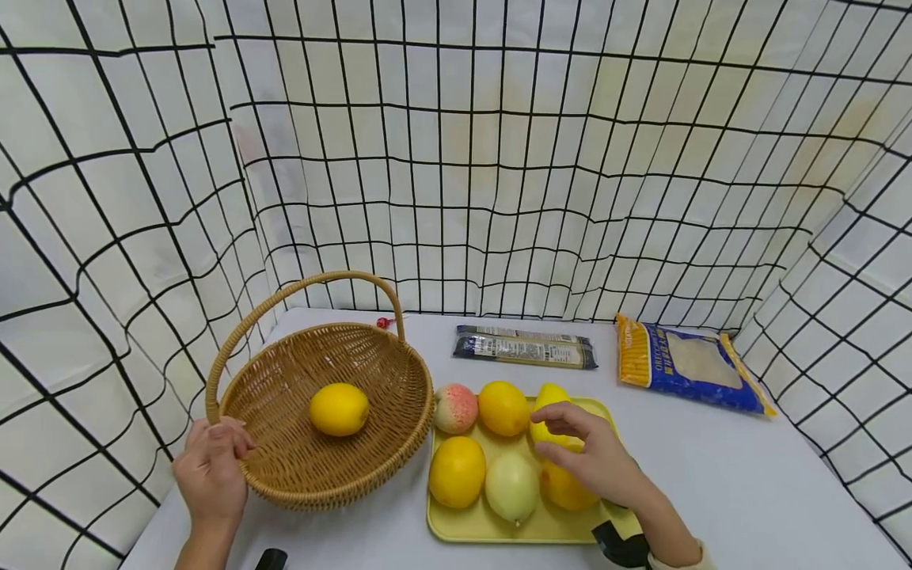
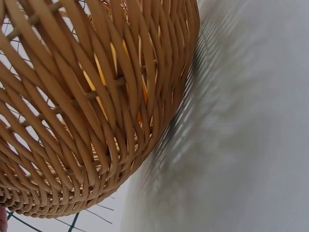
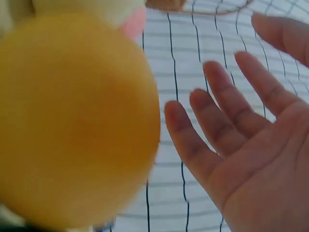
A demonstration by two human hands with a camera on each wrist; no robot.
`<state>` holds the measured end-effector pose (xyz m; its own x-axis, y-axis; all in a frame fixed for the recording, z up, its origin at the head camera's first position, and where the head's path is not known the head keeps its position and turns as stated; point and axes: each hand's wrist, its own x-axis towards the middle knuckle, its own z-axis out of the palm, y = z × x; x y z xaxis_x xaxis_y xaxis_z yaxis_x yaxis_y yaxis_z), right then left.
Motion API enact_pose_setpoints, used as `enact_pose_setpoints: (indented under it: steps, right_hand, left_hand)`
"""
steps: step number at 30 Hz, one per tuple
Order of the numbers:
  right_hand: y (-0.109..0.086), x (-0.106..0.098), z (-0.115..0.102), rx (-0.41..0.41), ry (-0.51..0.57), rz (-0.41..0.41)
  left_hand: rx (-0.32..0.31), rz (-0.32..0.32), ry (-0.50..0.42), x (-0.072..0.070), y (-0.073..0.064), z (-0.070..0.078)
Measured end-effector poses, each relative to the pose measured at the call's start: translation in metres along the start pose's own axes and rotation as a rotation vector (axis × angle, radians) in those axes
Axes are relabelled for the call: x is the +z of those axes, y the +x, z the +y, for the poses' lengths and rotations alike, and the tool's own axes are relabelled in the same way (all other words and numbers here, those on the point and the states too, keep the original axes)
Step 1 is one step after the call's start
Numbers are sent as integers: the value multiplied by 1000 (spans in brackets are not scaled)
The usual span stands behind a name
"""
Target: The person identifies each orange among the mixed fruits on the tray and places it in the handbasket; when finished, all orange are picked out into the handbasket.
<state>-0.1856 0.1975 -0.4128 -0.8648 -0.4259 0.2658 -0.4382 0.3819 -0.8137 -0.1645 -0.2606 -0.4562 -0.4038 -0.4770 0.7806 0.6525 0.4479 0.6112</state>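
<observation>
My left hand (image 1: 215, 467) grips the left rim of a wicker basket (image 1: 374, 473) near the foot of its arched handle. One yellow lemon-like fruit (image 1: 339, 409) lies inside; the left wrist view shows the basket's woven side (image 2: 111, 111) with yellow behind the gaps. Fingers spread, my right hand (image 1: 594, 451) hovers over the right part of a yellow tray (image 1: 513, 533), holding nothing. Beneath it are a yellow pear-shaped fruit (image 1: 552, 396) and an orange-yellow fruit (image 1: 566, 484). In the right wrist view a big orange-yellow fruit (image 3: 77, 121) stands beside the open hand (image 3: 260, 140).
On the tray's left and middle are a pink-white peach (image 1: 456, 408), two yellow-orange fruits (image 1: 504, 408) and a pale green fruit (image 1: 512, 486). Behind lie flat dark packets (image 1: 526, 347) and a blue-yellow bag (image 1: 691, 364). Black wire mesh (image 1: 499, 182) encloses the white table.
</observation>
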Motion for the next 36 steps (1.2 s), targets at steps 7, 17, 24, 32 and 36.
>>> enact_pose_setpoints:
  steps: [7, 17, 24, 32, 36]
  right_hand:
    - [-17, -30, 20, -1, -29, -30]
    - [-26, -41, 45, 95, 23, -126]
    - [-29, -43, 55, 134, -18, -175]
    - [-32, -41, 57, 155, -181, -260]
    - [-33, -39, 57, 156, -249, -262]
  left_hand:
    - [4, 5, -6, -1, -1, 0]
    - [24, 18, -52, 0, 3, 9]
    - [8, 14, -52, 1, 4, 6]
    - [-22, 25, -38, 0, 0, 0]
    - [-27, 23, -35, 2, -1, 0]
